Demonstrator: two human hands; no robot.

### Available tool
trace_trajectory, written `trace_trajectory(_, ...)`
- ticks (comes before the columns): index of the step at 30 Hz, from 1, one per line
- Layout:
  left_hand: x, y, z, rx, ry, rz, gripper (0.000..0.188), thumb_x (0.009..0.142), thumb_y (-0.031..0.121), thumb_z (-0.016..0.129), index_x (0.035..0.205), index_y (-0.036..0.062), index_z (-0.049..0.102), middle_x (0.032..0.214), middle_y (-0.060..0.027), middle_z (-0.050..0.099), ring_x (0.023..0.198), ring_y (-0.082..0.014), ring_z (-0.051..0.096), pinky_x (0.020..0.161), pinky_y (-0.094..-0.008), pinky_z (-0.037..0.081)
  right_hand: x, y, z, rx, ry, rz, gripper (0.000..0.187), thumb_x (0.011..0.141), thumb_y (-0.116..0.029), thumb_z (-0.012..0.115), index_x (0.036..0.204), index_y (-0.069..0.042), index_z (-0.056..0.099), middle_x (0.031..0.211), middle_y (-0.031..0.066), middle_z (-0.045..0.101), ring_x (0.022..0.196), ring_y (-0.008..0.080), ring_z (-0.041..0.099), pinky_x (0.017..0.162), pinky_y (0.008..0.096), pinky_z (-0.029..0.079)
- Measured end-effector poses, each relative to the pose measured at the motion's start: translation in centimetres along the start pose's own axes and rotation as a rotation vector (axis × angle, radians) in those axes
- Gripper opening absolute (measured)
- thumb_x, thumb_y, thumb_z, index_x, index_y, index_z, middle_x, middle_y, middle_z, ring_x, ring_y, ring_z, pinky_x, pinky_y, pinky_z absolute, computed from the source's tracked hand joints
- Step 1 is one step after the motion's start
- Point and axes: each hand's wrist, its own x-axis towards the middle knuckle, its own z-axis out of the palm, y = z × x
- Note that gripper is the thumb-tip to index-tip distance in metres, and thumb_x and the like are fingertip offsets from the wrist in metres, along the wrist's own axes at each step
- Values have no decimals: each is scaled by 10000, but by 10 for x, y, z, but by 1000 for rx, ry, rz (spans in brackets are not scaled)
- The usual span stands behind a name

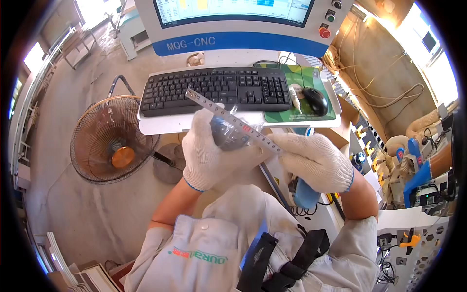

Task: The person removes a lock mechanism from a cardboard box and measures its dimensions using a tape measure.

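Observation:
My left hand [204,151], in a white knit glove, is closed around a clear plastic-wrapped item [231,134]; what is inside cannot be made out. Across that item slants a tape measure's metal blade [236,121], its free end over the keyboard [214,92]. At the blade's lower end my right hand [316,160], gloved too, pinches it between thumb and fingers. The tape's case does not show. Just beneath the right hand is a blue object [306,193], mostly hidden, with a coiled black cord near it.
Beyond my hands, a white shelf [165,127] carries the keyboard, a black mouse [315,100], a green mat [287,117] and a small white tube [295,100]. A machine screen [233,12] stands above, with a red stop button [324,32]. At left is a caged fan [114,141].

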Motion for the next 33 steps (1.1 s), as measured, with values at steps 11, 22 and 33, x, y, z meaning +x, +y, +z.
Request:
trace_trajectory(11,1,-6,-6,-6,-179,-60,707,775,193,893,1379,13,572,1101,-137,740,964,-195,719,897,-352,581,14,25,4,20,76,175,420,1023,-109,558,1413,19,645,969,126,741,808,160,733,735,327,597)
trace_trajectory(22,4,-1,-12,-64,-351,-160,520,807,205,868,1242,33,643,1047,-119,740,923,-191,713,865,-359,582,21,32,-4,-190,60,109,406,982,-127,577,1331,46,690,1015,259,742,916,329,745,864,389,581)
trace_trajectory(33,9,-6,-10,-166,-447,-244,497,826,176,820,1253,-17,654,1043,-114,759,917,-139,713,823,-327,598,26,32,-5,-201,47,146,435,950,-146,562,1317,48,693,987,288,731,889,339,748,842,403,588)
